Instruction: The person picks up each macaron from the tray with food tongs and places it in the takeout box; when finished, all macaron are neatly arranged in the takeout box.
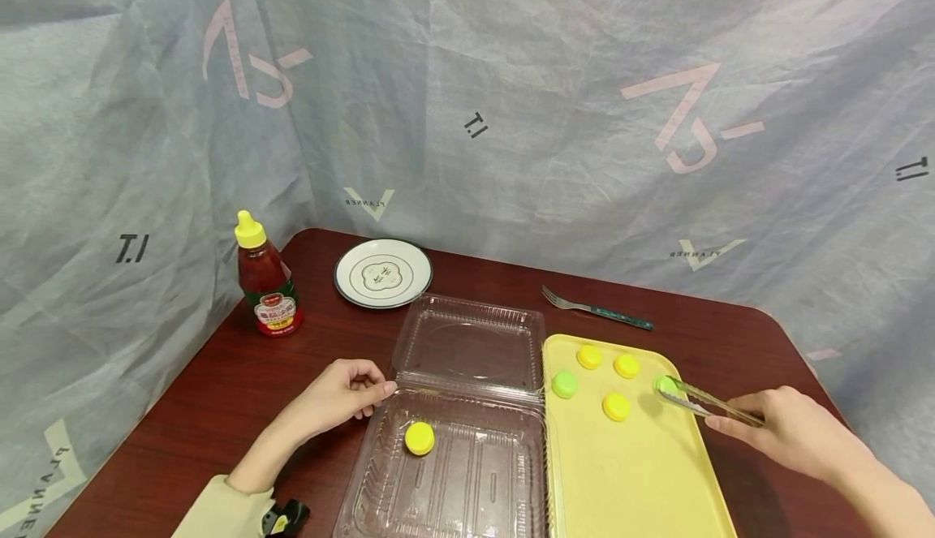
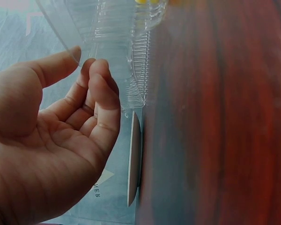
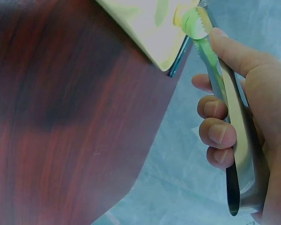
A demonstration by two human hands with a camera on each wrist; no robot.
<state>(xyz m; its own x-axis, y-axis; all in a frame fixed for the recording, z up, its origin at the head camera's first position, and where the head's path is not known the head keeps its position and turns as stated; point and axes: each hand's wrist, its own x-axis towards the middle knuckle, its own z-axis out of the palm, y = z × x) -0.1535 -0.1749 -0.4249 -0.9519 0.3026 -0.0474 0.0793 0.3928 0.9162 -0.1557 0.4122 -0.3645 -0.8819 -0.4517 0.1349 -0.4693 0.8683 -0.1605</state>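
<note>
Head view: bright and even, too diffuse to trace to a source; slightly stretched toward the corners. Glinting in thin white lines along the clear plastic container (image 1: pixel 475 396). Strongly saturated on the yellow macaron (image 1: pixel 420 438). Left wrist view: dimmer, blue-tinged; hazy at upper left, smeared out of focus across the wood grain of the dark red tabletop (image 2: pixel 215 122). Right wrist view: overexposed on the yellow tray (image 3: pixel 143 30), bleached nearly white; broadly shadowed on the tabletop beside it; streaked with highlights along the metal tongs (image 3: pixel 243 159).
</note>
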